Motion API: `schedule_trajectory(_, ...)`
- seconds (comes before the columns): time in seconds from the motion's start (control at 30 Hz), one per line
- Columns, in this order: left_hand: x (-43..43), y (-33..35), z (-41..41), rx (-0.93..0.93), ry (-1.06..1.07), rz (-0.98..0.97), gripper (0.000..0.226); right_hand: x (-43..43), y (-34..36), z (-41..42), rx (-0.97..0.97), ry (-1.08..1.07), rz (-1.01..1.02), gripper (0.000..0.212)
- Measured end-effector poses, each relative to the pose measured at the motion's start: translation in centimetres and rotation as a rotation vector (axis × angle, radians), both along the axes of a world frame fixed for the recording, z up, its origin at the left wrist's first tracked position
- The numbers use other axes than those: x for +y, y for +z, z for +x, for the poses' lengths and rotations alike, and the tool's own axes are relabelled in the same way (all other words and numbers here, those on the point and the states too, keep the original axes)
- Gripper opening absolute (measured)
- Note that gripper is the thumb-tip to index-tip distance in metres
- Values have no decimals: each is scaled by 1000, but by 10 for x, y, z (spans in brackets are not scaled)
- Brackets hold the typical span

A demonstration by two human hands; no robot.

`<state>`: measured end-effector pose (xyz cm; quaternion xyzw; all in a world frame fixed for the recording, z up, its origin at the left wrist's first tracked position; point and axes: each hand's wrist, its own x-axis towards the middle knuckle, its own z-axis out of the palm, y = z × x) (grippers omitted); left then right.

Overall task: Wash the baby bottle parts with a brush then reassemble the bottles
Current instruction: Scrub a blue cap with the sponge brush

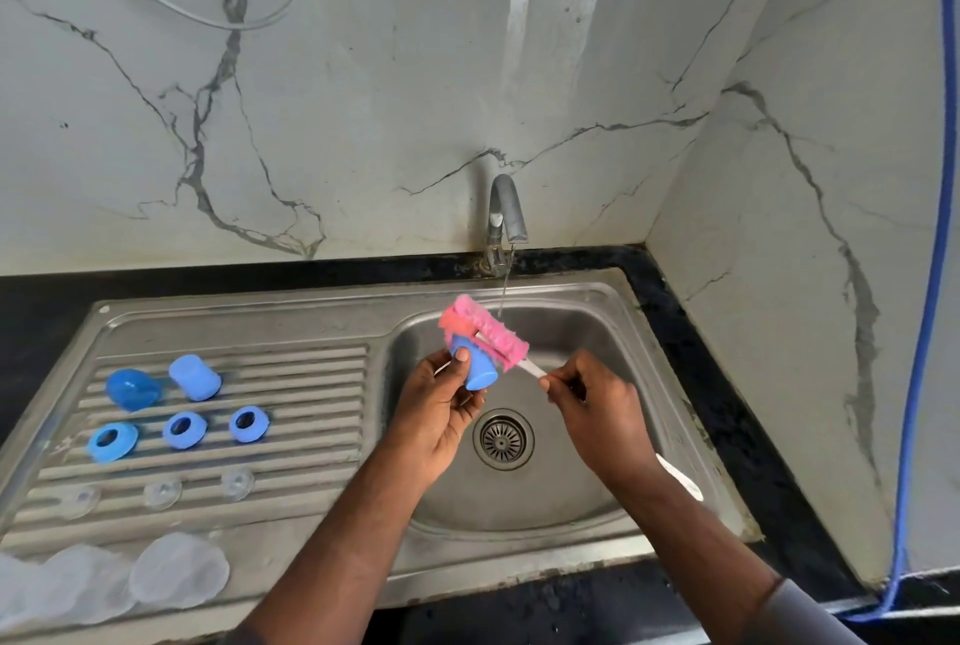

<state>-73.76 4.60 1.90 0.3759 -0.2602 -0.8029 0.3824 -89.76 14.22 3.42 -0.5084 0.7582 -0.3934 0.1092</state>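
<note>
Above the steel sink basin [566,493], my left hand [441,408] curls its fingers round a blue plastic bottle cap [477,368]. My right hand [597,408] pinches the pink sponge brush [488,330] by its white handle. Likely hazard: the wet cap slipping free.

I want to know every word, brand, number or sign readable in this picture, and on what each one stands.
None can be read.
A faint stamped mark on the sink, behind the drainboard ribs, is too blurred to read.
The blue cap, brush and tap show no lettering.
</note>
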Motion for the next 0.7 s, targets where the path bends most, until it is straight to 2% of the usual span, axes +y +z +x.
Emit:
schedule_trajectory(0.1,2,1,-1,0,-15,-12,10,-1,-1,-2,-5,2,-11,23)
schedule_trajectory(0.2,3,2,-2,18,-28,-29,23,2,-2,-1,-28,29,-18,24)
schedule_trajectory(0.3,2,0,-3,91,-16,37,21,1,-4,-6,-67,-25,-2,22)
schedule_trajectory(0.4,2,1,-7,177,-13,88,21,6,-5,-2,-87,11,1,21)
schedule_trajectory(0.53,5,4,-19,129,13,25,20,12,-7,-8,-86,8,-15,21)
schedule_trajectory(0.7,7,7,-31,141,63,50,25,14,-10,-17,-86,4,-7,20)
